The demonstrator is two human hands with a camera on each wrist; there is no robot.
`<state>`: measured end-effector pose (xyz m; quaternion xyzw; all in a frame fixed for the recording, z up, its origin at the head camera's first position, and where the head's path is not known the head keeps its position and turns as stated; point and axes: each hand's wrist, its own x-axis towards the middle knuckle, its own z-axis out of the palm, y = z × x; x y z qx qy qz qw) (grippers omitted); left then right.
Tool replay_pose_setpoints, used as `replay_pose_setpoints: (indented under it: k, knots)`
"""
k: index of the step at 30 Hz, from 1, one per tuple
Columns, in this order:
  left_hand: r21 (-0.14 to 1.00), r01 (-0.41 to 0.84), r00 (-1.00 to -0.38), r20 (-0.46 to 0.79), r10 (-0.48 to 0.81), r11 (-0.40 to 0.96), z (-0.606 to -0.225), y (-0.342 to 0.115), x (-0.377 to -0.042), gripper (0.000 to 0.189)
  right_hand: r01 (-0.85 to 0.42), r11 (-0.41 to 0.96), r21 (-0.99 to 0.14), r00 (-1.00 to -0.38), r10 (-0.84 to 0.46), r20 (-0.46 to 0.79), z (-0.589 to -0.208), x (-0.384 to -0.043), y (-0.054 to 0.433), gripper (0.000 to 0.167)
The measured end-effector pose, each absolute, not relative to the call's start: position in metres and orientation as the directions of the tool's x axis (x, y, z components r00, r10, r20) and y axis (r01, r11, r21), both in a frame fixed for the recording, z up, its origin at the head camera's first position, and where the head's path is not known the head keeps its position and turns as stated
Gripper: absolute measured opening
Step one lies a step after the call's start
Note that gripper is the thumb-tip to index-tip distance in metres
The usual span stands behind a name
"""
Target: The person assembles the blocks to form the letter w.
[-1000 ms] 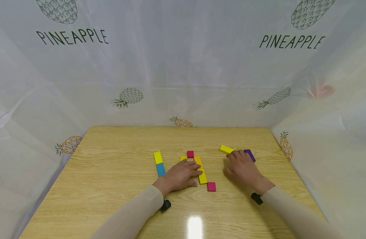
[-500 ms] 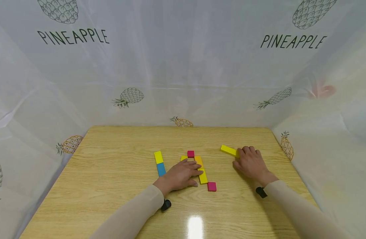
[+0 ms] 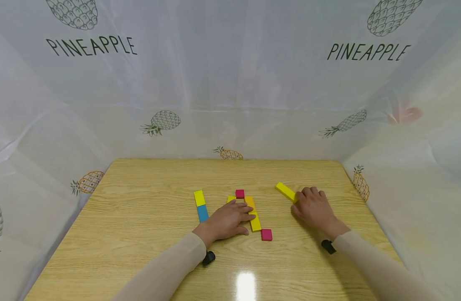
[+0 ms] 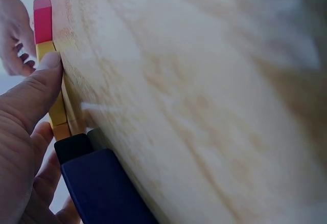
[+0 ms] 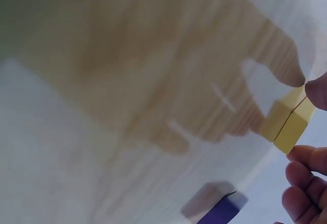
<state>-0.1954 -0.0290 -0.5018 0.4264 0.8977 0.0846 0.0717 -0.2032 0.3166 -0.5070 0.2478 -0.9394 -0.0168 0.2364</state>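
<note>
My right hand point(image 3: 313, 207) pinches the near end of a yellow block point(image 3: 285, 192) on the right of the table. In the right wrist view, thumb and fingertip sit on either side of that block point(image 5: 292, 130). A purple block point(image 5: 220, 211) lies close by, hidden by the hand in the head view. My left hand point(image 3: 227, 219) rests with fingers spread over a row of blocks, fingertips on an orange block point(image 3: 249, 201) and a yellow one point(image 3: 255, 224). In the left wrist view, a black block point(image 4: 74, 147) and a dark blue block point(image 4: 110, 188) lie beside this hand.
A magenta block point(image 3: 266, 235) adjoins the row's near end, another magenta block point(image 3: 239, 194) its far end. Partly covered by the left hand is one more yellow block point(image 3: 231, 199). Left of it, a yellow block point(image 3: 199, 198) and blue block point(image 3: 203, 213) lie end to end on the wooden table point(image 3: 140, 234).
My right hand has shifted right, then slightly back left and nearer, turning the yellow block to a steeper slant. The purple block has gone out of sight behind it. My left hand stays put.
</note>
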Motion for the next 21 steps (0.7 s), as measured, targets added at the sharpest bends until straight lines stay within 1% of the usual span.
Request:
replay_pose_setpoints:
  k: [3,7,11,13,15,21]
  knots:
    - [0.214,0.753,-0.626,-0.057,0.778,0.622,-0.502,-0.029,-0.196,0.057,-0.468,0.874,0.127,-0.768,-0.474,0.430,-0.507,-0.198,0.310,0.026]
    - [0.218,0.750,-0.628,-0.064,0.776,0.625,-0.501,-0.029,-0.195,0.056,-0.490,0.865,0.105,-0.784,-0.490,0.380,-0.507,-0.192,0.300,0.027]
    - [0.220,0.746,-0.630,-0.073,0.773,0.629,-0.500,-0.029,-0.194,0.057,-0.535,0.838,0.101,-0.774,-0.535,0.339,-0.506,-0.190,0.291,0.028]
    - [0.219,0.746,-0.630,-0.073,0.773,0.629,-0.500,-0.029,-0.194,0.057,-0.546,0.831,0.107,-0.769,-0.548,0.330,-0.505,-0.193,0.288,0.031]
    - [0.219,0.745,-0.631,-0.071,0.772,0.629,-0.501,-0.029,-0.194,0.057,-0.540,0.833,0.119,-0.775,-0.548,0.315,-0.502,-0.197,0.288,0.037]
    - [0.228,0.743,-0.633,-0.069,0.771,0.630,-0.501,-0.029,-0.196,0.057,-0.511,0.852,0.113,-0.817,-0.522,0.245,-0.492,-0.219,0.291,0.068]
